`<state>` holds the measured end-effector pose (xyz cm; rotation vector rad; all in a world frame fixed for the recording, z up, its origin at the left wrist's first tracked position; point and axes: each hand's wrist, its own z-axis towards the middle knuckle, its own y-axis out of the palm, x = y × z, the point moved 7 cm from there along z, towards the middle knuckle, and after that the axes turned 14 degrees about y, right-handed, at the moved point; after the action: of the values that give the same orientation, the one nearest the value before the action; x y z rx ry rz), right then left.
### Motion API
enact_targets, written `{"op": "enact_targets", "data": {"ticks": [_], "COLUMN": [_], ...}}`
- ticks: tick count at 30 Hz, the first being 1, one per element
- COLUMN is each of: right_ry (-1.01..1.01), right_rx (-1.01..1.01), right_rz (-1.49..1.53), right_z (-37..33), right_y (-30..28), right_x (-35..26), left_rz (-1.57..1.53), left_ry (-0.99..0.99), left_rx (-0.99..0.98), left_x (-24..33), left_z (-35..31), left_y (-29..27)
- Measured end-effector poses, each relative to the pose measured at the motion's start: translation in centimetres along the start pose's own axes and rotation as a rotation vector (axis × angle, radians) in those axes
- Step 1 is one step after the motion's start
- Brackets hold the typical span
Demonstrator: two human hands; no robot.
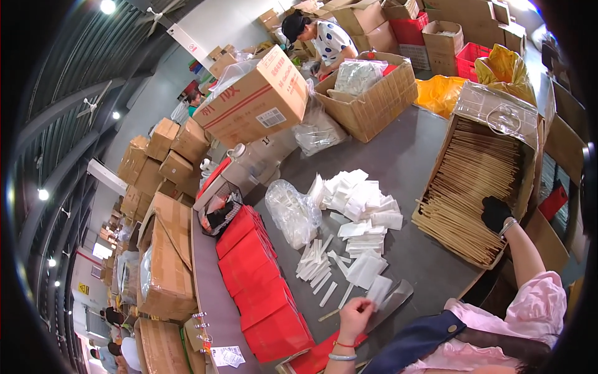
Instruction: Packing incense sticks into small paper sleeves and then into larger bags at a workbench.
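Two hands [355, 319] are working in the lower half, one stick-filled carton [489, 105] is standing at right, one wire basket [229, 220] is sitting centre-left

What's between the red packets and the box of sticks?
Flat white pieces, white strips and a clear plastic bag lie there, in the head view.

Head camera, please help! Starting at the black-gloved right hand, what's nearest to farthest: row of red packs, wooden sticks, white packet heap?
1. wooden sticks: under the right hand
2. white packet heap: left, middle
3. row of red packs: farthest left
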<state>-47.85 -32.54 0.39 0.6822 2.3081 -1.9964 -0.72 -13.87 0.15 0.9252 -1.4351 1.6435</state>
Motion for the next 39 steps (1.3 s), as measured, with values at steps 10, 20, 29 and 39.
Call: {"op": "enact_targets", "data": {"ticks": [10, 20, 29, 39], "right_ry": [-0.137, -0.540, -0.963, -1.096], "right_rx": [0.058, 0.152, -0.309, -0.398], "right_rz": [-0.189, 0.284, -0.046, -0.025], "right_z": [4.3, -8.1, -15.4, -17.5], "right_y": [3.2, -1.3, 9.5, 14.0], "right_x": [3.7, -8.3, -19.7, -23.8], "left_rz": [0.555, 0.585, 0.637, 0.694], "left_ry": [0.295, 0.181, 0.074, 0.165], "left_rx": [-0.216, 0.011, -0.037, -0.061], "left_x": [1.6, 1.7, 0.9, 1.7], "left_z": [-2.1, -3.7, -7.6, -5.0], "left_y": [2.0, 1.0, -2.5, 0.2]}}
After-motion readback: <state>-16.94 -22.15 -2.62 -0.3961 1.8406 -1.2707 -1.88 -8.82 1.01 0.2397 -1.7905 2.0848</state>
